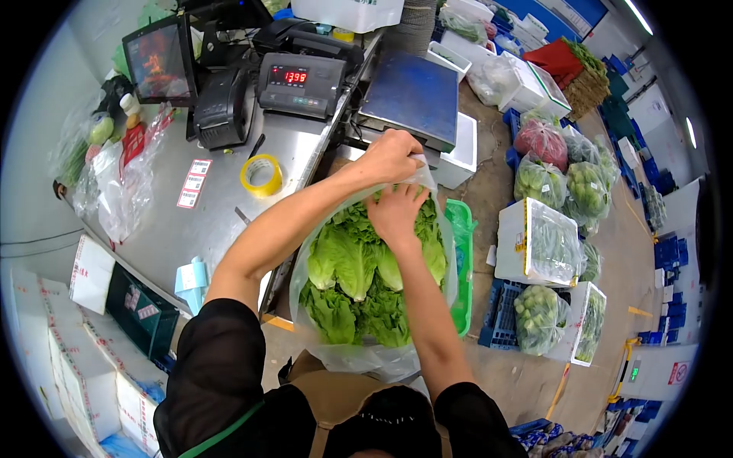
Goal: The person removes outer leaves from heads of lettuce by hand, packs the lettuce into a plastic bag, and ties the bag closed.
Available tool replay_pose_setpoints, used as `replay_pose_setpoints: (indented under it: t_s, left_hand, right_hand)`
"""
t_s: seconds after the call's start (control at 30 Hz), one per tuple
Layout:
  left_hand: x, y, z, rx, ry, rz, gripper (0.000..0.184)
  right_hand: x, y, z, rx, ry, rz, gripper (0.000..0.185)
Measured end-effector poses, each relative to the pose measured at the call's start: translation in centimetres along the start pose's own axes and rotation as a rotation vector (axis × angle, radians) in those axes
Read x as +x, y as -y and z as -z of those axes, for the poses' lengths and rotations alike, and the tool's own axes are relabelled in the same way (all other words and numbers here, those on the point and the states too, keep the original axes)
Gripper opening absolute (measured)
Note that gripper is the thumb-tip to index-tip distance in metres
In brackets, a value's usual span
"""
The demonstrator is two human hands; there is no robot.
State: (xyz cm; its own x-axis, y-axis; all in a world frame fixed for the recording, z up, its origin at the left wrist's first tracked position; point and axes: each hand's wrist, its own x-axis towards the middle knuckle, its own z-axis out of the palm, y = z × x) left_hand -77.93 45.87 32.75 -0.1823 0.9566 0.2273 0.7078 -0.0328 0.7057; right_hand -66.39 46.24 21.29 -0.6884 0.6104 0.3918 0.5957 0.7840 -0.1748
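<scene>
A large clear plastic bag (450, 267) full of green leafy lettuce (355, 267) stands in front of me, its mouth wide. My left hand (393, 155) is closed on the far rim of the bag, fingers curled around the plastic. Inside the bag, my right hand (397, 215) rests on top of the lettuce heads with fingers spread. A green plastic crate (463, 305) shows along the bag's right side; how the bag sits relative to it is partly hidden.
A steel table (217, 221) at left bears yellow tape (261, 175), a label strip (195, 183), a printer (221, 111) and a scale display (300, 84) with red digits. Ahead is a blue scale platform (411, 95). Foam boxes (519, 240) and bagged vegetables (538, 317) stand at right.
</scene>
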Motion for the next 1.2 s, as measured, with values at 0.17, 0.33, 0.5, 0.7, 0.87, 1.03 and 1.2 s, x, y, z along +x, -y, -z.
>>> replay_pose_setpoints:
  t_s: [0.17,0.33,0.5,0.7,0.87,1.03,1.2]
  left_hand:
    - [-2.2,-0.7,0.5,-0.051,-0.071,-0.06,0.022]
    - [-0.4,-0.7,1.5,-0.112,0.033,0.109,0.027]
    - [-0.7,-0.8,2.2,0.075,0.202,0.036,0.044]
    - [-2.7,-1.2,1.3,0.197,0.147,0.029,0.044]
    - [-7.2,-5.6,0.7,0.2,-0.317,-0.122,0.027]
    - [-10.4,-5.8,-2.0,0.002,-0.031,-0.032,0.021]
    - [-8.8,5.3,-2.9,0.24,-0.051,0.242,0.019]
  right_hand:
    - [-5.7,-2.3,-6.3,-0.043,0.084,-0.056,0.069]
    - [-5.0,-2.5,-6.5,-0.03,0.112,-0.095,0.067]
    - [-5.4,-3.1,-4.4,0.179,0.156,-0.15,0.067]
    - [-11.0,-4.6,5.9,0.738,0.024,-0.056,0.036]
    - [-22.4,-7.8,15.6,0.585,-0.201,-0.291,0.02]
    - [-38.4,-13.4,16.7,0.71,-0.463,-0.992,0.02]
    - [-48.2,-12.8,17.2,0.67,-0.428,-1.15,0.02]
